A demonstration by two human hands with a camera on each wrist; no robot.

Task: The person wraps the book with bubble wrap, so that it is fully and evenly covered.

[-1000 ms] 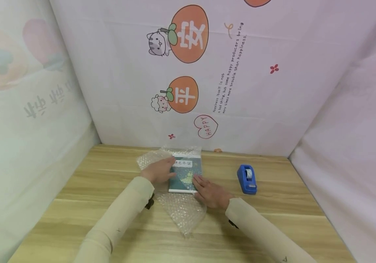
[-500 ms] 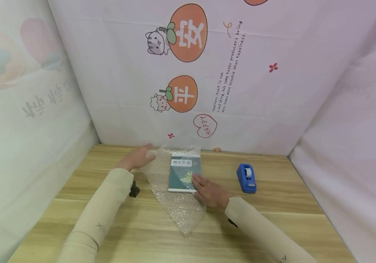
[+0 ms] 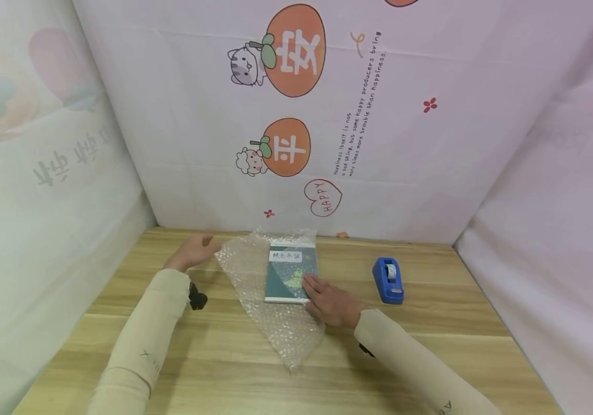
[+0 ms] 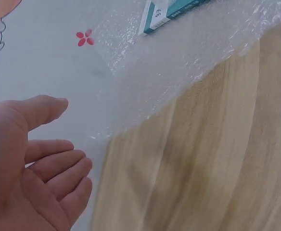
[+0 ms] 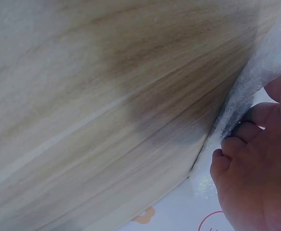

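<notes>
Lying near the worktop's (image 3: 120, 323) far edge, the teal notebook (image 3: 291, 275) sits on a sheet of bubble wrap (image 3: 275, 323). The right hand (image 3: 329, 302) presses flat, fingers straight, on the notebook's near right corner. The left hand (image 3: 195, 251) hovers relaxed and empty just beside the wrap's left edge. Wrapping well likely means pinning the notebook firmly while folding. A blue tape dispenser (image 3: 388, 280) stands toward the right edge.

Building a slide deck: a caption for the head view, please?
Right hand presses a book on bubble wrap; left hand hovers open beside it.
</notes>
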